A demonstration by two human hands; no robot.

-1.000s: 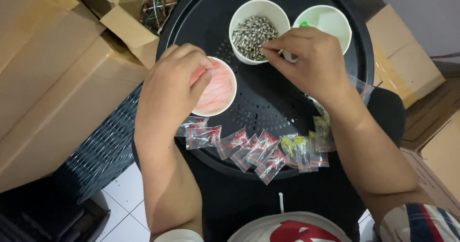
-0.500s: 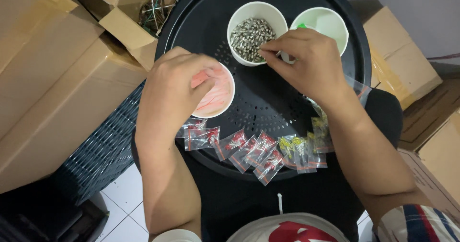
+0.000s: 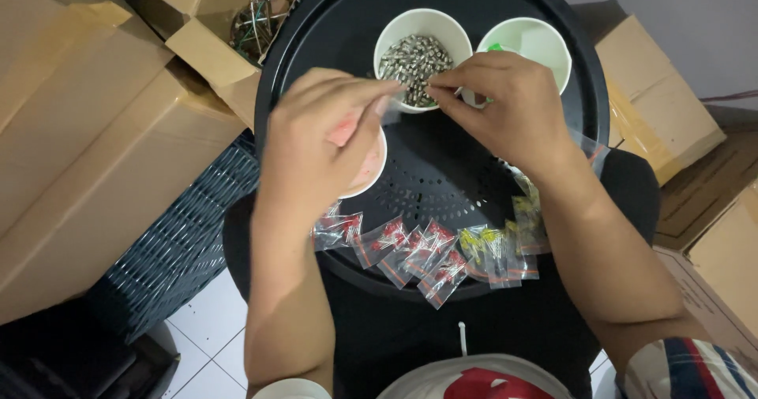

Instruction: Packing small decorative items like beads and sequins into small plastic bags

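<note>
Top centre of the frame, both hands are pinching narrowly: left hand point(image 3: 316, 142) and right hand point(image 3: 505, 103) meeting over the cup of metal parts point(image 3: 417, 56); what they grip cannot be told

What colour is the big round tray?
Black; the tray shows plainly in the head view.

A home packing corner: a round black tray point(image 3: 332, 20) carries cups of small parts, cardboard boxes point(image 3: 87, 131) crowd its left and right, and white floor tiles point(image 3: 209, 332) lie below it.
</note>
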